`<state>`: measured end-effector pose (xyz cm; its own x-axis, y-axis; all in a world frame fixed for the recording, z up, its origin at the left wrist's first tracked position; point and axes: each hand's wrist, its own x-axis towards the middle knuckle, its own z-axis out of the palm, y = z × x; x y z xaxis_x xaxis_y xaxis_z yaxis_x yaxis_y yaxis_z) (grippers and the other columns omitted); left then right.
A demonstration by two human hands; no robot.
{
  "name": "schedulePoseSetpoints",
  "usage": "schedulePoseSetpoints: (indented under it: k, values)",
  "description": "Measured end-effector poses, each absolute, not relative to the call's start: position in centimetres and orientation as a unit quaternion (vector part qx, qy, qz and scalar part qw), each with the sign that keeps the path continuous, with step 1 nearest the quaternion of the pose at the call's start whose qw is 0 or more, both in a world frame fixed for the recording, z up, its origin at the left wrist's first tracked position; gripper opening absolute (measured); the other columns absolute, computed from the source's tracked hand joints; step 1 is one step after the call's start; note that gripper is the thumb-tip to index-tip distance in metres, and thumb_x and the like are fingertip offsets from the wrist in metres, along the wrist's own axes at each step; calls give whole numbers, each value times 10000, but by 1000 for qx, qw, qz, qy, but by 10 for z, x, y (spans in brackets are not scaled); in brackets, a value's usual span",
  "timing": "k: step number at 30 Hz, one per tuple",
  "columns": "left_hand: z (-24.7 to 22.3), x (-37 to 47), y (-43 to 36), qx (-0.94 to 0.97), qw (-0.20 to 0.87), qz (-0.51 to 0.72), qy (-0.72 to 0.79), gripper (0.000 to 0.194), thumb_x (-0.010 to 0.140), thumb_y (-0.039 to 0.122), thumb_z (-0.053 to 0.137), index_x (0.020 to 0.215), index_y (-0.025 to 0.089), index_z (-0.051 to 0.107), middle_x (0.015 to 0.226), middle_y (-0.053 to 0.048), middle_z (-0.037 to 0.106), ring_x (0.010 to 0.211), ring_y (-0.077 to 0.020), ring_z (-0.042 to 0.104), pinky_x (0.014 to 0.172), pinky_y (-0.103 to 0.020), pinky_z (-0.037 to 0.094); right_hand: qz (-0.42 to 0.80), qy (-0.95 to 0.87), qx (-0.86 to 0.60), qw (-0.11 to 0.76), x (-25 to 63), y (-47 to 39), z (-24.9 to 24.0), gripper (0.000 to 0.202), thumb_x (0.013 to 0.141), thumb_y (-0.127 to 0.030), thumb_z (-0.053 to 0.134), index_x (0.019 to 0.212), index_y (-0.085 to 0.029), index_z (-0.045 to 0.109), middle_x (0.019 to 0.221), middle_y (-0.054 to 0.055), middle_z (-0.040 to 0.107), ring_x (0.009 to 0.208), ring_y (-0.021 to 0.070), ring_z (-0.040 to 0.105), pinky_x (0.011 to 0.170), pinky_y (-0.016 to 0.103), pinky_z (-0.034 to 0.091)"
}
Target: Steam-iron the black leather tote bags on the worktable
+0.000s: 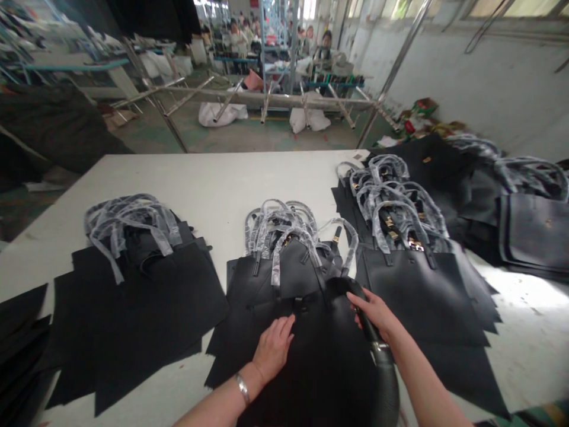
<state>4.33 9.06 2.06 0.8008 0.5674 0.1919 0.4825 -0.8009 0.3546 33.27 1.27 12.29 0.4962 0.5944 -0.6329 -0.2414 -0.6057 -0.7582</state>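
Note:
My left hand [274,347], with a silver bracelet at the wrist, rests on a black leather panel [311,367] in the middle pile. Its fingertips are close together near a small black tab [301,303]; nothing shows within them. My right hand [373,309] is wrapped round a black tube-like tool [365,320] with a metal ring and a thick black hose running down toward me. The tool's front end lies over the pile, just below plastic-wrapped handles [284,228] with gold-coloured buckles.
Black panels [142,320] with wrapped handles lie at left, and another pile [418,296] at right. More black pieces [537,231] sit far right on the white table [213,172]. Behind it stands a metal rack [311,102], with people beyond.

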Motion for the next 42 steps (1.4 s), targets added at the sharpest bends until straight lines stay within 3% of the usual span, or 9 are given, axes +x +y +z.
schedulePoseSetpoints:
  k: [9,13,18,24,28,36,42]
  values:
    - [19,43,91,932,160,152,287,399,983,205,340,1376,168,399,1173,-111,578,1070,-207,576,917,-339,537,526,-122,-748,385,334,-6,127,400,745,-478,714,989,-209,548,636,-40,584,363,106,525,324,212,414]
    - [20,44,92,934,162,145,285,391,978,200,349,1362,163,410,1156,-113,579,1047,-206,579,912,-341,535,479,-139,-763,411,346,20,116,373,753,-468,696,967,-198,554,591,-53,564,354,106,514,324,211,412]
    - [20,44,91,931,146,163,291,410,981,211,356,1388,166,380,1127,-113,578,1024,-203,585,865,-322,542,388,-163,-793,441,360,30,126,508,741,-471,699,1149,-203,559,520,-85,526,352,114,512,331,202,400]
    - [29,52,115,911,135,160,355,375,976,231,412,1344,169,445,1095,-104,567,939,-206,594,808,-320,529,398,-169,-804,408,336,-54,171,687,746,-463,720,1357,-250,491,478,-78,548,391,143,548,392,224,454]
    - [30,56,146,898,111,154,397,373,971,245,427,1333,168,474,1132,-113,553,978,-225,584,804,-318,516,399,-154,-832,353,298,-120,167,779,780,-462,685,1449,-205,380,413,-78,530,384,163,552,408,232,444]
    - [25,46,158,915,74,139,373,398,988,274,368,1350,150,478,1155,-139,539,1006,-247,565,825,-342,510,440,-67,-814,374,245,-170,129,811,775,-510,641,1460,-187,351,383,-80,516,362,170,534,388,233,428]
    - [20,46,159,924,65,129,353,396,988,269,365,1344,139,482,1170,-144,534,1032,-255,558,868,-355,503,402,-77,-828,383,259,-138,114,703,750,-507,670,1365,-216,492,449,-75,533,385,157,544,399,235,445]
